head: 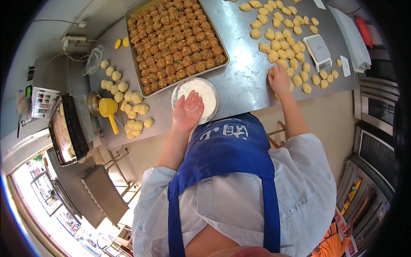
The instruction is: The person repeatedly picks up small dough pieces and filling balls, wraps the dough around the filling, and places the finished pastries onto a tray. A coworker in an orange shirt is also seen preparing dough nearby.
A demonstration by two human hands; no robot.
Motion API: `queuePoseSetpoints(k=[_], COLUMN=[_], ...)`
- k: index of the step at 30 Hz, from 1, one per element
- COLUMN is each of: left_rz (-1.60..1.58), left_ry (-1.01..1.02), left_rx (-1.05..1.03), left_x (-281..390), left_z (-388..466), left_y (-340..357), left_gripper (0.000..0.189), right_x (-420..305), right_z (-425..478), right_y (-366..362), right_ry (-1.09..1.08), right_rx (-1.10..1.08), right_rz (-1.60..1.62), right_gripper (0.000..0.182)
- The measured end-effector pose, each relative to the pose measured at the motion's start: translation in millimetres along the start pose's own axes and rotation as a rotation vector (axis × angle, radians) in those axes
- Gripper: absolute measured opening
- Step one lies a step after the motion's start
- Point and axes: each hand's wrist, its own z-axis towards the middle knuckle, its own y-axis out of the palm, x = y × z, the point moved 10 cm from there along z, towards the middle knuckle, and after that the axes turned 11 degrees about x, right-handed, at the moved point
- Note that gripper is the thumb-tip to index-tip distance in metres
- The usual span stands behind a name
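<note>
My left hand (188, 110) is palm up over a round metal bowl of white flour (205, 91), its fingers slightly apart and nothing on the palm. Traces of flour show on its skin. To the right, my right hand (278, 78) reaches down among many yellow dough pieces (284, 45) on the steel table. Its fingertips touch or close around a dough piece (271, 72) that they partly hide; I cannot tell how firmly. Behind the bowl stands a metal tray (179, 86) packed with rows of browned filling balls (173, 41).
Rounded dough balls (128, 96) lie at the left, beside a yellow plastic scoop (108, 107) and a metal bowl (93, 102). A digital scale (317, 51) sits at the right. Beyond the table's left end is a dark baking tray (72, 128). Someone in orange (332, 242) shows at lower right.
</note>
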Motion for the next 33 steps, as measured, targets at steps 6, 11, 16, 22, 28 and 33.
queuePoseSetpoints(k=[6, 11, 16, 22, 28, 33], left_rz=[0.070, 0.138, 0.313, 0.525, 0.609, 0.592], left_ry=[-0.004, 0.014, 0.012, 0.243, 0.290, 0.611], left_rx=[0.087, 0.004, 0.001, -0.125, -0.394, -0.310], left_x=[-8.8, -4.5, -21.3, -2.2, -18.9, 26.8], left_z=[-0.1, 1.2, -4.3, -32.4, -81.2, -86.5], left_y=[-14.3, -7.5, 29.2, 62.3, 97.8, 114.7], left_gripper=[0.038, 0.040, 0.044, 0.061, 0.108, 0.101], right_x=[20.9, -22.0, -221.5, -316.3, -345.0, -368.0], right_z=[5.5, 11.9, 0.3, -9.3, -6.0, 26.4], right_y=[-7.0, -13.5, -46.1, -77.5, -116.7, -63.9], right_ry=[0.154, 0.197, -0.028, -0.521, -0.422, -0.206], right_rx=[0.078, 0.187, 0.021, -0.136, 0.192, -0.001], right_rz=[0.145, 0.210, 0.878, 0.909, 1.111, 1.124], right_gripper=[0.021, 0.017, 0.015, 0.021, 0.039, 0.033])
